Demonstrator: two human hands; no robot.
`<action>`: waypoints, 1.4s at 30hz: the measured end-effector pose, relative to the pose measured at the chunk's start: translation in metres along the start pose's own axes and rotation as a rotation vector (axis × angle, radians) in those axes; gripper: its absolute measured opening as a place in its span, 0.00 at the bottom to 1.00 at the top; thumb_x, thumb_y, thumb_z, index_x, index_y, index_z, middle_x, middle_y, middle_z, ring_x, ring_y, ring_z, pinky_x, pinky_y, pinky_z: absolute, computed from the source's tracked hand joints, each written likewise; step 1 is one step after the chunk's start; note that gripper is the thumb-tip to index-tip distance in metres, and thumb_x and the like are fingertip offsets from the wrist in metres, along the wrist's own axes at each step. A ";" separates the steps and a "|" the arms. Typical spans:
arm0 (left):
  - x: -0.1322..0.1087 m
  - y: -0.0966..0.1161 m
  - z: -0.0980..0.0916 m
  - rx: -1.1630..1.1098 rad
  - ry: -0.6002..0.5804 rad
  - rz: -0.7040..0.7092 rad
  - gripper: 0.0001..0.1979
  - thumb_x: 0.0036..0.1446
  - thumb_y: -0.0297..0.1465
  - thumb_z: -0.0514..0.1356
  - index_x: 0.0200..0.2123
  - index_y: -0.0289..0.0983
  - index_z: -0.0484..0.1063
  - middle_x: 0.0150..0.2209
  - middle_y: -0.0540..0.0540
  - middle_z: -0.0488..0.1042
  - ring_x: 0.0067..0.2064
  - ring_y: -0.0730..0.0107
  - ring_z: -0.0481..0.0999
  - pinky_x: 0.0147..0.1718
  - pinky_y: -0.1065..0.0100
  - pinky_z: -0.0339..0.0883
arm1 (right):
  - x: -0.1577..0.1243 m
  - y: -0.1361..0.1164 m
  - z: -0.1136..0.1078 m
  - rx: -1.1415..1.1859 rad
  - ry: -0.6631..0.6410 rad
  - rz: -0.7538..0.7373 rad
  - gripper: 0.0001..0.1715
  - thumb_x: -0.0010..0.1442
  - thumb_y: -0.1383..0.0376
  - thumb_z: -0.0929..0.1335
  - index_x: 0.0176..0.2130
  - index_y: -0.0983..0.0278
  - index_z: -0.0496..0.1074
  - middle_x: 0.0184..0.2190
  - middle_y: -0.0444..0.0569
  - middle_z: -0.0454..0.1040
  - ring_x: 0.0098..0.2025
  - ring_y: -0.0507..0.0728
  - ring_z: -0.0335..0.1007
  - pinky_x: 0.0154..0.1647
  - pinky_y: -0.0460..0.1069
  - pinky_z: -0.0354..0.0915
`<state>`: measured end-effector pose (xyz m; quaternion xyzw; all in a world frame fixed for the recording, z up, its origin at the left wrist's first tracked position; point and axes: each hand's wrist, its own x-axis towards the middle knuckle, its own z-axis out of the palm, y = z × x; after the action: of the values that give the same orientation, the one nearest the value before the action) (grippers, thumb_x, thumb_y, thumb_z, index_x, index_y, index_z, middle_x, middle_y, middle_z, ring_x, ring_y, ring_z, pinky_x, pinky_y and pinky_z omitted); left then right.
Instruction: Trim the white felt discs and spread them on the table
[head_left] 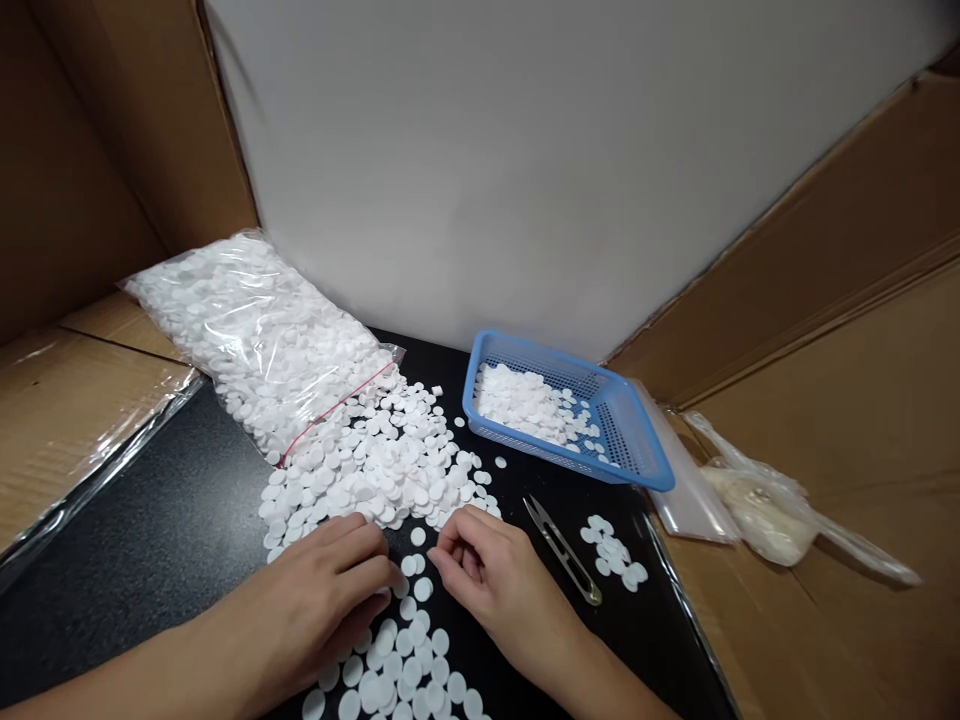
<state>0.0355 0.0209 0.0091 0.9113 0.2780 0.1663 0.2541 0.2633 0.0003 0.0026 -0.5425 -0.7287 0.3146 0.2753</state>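
My left hand lies palm down on the black table, fingers together and resting on loose white discs. My right hand sits just right of it, fingers curled inward toward a few single discs between the two hands. I cannot see anything held in the right fingers. The discs spill in a heap from an open clear bag at the back left. More discs lie near my wrists.
A blue plastic basket with discs stands at the back right. Small thread snips and a little pile of discs lie right of my right hand. Cardboard walls surround the table; plastic bags lie at right.
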 end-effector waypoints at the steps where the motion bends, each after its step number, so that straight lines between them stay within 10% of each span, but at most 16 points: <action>1: 0.000 0.000 0.001 -0.008 0.012 -0.007 0.14 0.65 0.20 0.51 0.46 0.41 0.72 0.38 0.46 0.73 0.39 0.63 0.71 0.36 0.67 0.65 | 0.000 0.000 -0.001 -0.001 -0.017 0.004 0.10 0.61 0.74 0.67 0.30 0.61 0.67 0.27 0.41 0.68 0.26 0.51 0.64 0.25 0.45 0.60; 15: -0.003 -0.005 0.005 0.093 -0.027 0.032 0.11 0.67 0.22 0.51 0.41 0.38 0.73 0.42 0.43 0.73 0.41 0.61 0.72 0.37 0.64 0.68 | -0.007 -0.004 0.001 -0.036 -0.196 0.008 0.10 0.55 0.74 0.75 0.32 0.60 0.73 0.32 0.40 0.70 0.27 0.50 0.64 0.27 0.44 0.58; 28: 0.000 0.002 -0.006 0.028 -0.073 0.097 0.13 0.64 0.23 0.57 0.51 0.40 0.72 0.53 0.44 0.76 0.52 0.57 0.76 0.53 0.59 0.72 | -0.004 0.012 -0.005 -0.132 -0.033 -0.193 0.15 0.60 0.79 0.64 0.37 0.66 0.76 0.32 0.48 0.74 0.31 0.53 0.71 0.32 0.46 0.66; 33: 0.000 0.001 -0.009 -0.054 -0.166 0.054 0.13 0.67 0.22 0.54 0.50 0.41 0.71 0.52 0.45 0.74 0.51 0.61 0.74 0.50 0.62 0.71 | -0.010 0.003 -0.025 -0.187 -0.232 -0.105 0.17 0.60 0.79 0.64 0.40 0.64 0.78 0.37 0.49 0.77 0.37 0.55 0.76 0.38 0.47 0.69; 42: 0.000 -0.003 -0.012 -0.169 -0.171 -0.010 0.14 0.66 0.22 0.52 0.50 0.42 0.69 0.50 0.45 0.72 0.51 0.64 0.73 0.48 0.67 0.68 | -0.005 -0.011 -0.040 -0.255 -0.220 0.098 0.12 0.68 0.73 0.63 0.35 0.61 0.73 0.32 0.45 0.77 0.33 0.56 0.74 0.34 0.48 0.65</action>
<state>0.0289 0.0274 0.0167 0.8962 0.2447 0.1093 0.3535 0.2873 -0.0006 0.0363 -0.5701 -0.7612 0.2900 0.1070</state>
